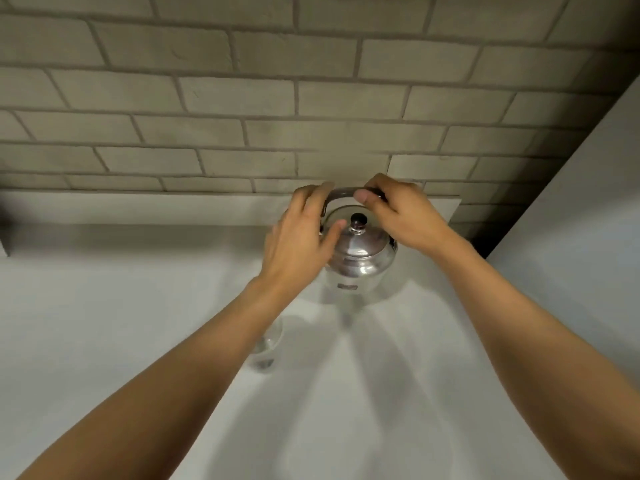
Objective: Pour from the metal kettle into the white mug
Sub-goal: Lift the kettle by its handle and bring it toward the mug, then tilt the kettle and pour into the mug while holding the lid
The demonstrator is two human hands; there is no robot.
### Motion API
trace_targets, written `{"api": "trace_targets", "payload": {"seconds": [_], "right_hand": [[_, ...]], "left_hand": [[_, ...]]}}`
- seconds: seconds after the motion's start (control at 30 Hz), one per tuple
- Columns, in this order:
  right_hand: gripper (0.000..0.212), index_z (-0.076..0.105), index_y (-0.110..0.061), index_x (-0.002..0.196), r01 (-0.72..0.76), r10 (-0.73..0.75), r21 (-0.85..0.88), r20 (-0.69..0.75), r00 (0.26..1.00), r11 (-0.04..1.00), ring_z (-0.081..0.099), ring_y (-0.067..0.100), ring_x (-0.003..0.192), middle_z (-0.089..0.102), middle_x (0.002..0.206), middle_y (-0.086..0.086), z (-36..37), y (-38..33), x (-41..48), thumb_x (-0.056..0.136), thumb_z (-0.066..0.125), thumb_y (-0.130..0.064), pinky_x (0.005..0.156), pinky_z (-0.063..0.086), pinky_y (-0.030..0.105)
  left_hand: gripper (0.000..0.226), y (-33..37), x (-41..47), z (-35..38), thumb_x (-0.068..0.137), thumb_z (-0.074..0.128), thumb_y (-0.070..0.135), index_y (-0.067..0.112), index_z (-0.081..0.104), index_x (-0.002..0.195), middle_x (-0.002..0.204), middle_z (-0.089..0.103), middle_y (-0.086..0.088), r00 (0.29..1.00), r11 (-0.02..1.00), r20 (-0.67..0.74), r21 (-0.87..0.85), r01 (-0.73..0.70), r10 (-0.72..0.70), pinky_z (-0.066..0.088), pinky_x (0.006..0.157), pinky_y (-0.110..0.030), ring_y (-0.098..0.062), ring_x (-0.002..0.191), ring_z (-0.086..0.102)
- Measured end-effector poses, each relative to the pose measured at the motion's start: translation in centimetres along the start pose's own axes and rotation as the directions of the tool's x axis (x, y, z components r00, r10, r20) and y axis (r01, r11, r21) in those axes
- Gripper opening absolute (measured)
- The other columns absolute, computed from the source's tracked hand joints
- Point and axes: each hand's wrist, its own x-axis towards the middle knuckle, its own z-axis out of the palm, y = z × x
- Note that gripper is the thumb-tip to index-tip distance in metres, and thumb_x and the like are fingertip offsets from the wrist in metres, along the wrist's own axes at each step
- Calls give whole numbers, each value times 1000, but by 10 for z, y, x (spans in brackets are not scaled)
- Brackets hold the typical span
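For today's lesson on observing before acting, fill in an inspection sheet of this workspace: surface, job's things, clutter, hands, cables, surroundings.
Surface: white counter, bare and shadowed by the arms.
Job's things: metal kettle upright on the counter, lid on, dark knob; a pale vessel, perhaps the mug, partly hidden under the left forearm.
Clutter: nothing seen.
Hands: right hand closed on the kettle's handle; left hand at the handle's left end, thumb by the lid.
Cables: nothing seen.
Surroundings: grey brick wall behind, low ledge, white panel at right.

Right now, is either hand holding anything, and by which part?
Both the right hand and the left hand grip the metal kettle by its arched top handle.
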Motion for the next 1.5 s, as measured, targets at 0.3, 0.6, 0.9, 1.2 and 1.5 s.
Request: {"api": "trace_targets", "payload": {"seconds": [0.3, 0.6, 0.9, 1.2, 1.5], "right_hand": [[30, 61, -32, 94, -6, 7, -35, 21, 1000, 999, 58, 5, 74, 63, 70, -7, -24, -34, -64, 101, 49, -58, 56, 38, 15], [35, 66, -21, 99, 15, -6, -84, 100, 995, 996, 60, 5, 68, 66, 71, -3, -27, -58, -109, 103, 50, -52, 55, 37, 12], [36, 71, -21, 124, 172, -154, -99, 168, 974, 980, 69, 12, 89, 78, 103, -4, -33, -89, -114, 105, 51, -43, 74, 44, 15], [39, 71, -21, 133, 363, -309, -192, 264, 914, 912, 73, 17, 108, 79, 119, -2, -33, -119, -94, 104, 53, -41, 90, 52, 29], [40, 73, -28, 126, 398, -284, -231, 406, 869, 888, 72, 21, 88, 81, 98, -2, -25, -144, -75, 103, 49, -49, 80, 57, 45]], "left_hand": [[62, 28, -111, 9, 103, 51, 49, 21, 40, 157, 161, 41, -3, 982, 975, 147, 172, -140, 115, 46, 108, -49, -34, 142, 42], [69, 37, -153, 16, 106, 42, 52, 24, 16, 164, 172, 12, 4, 961, 999, 273, 30, 41, -47, 49, 106, -50, -25, 158, 9], [67, 45, -167, 1, 104, 46, 49, 18, 28, 161, 169, 25, -2, 968, 997, 237, 16, 78, -79, 45, 111, -48, -28, 155, 23], [65, 46, -167, -5, 106, 49, 42, 13, 29, 160, 169, 24, -6, 976, 989, 193, -90, 121, -102, 42, 114, -43, -27, 153, 30], [63, 40, -171, -4, 107, 47, 38, 13, 27, 161, 170, 22, -5, 979, 965, 164, -213, 152, -118, 16, 109, -10, -16, 152, 25]]}}
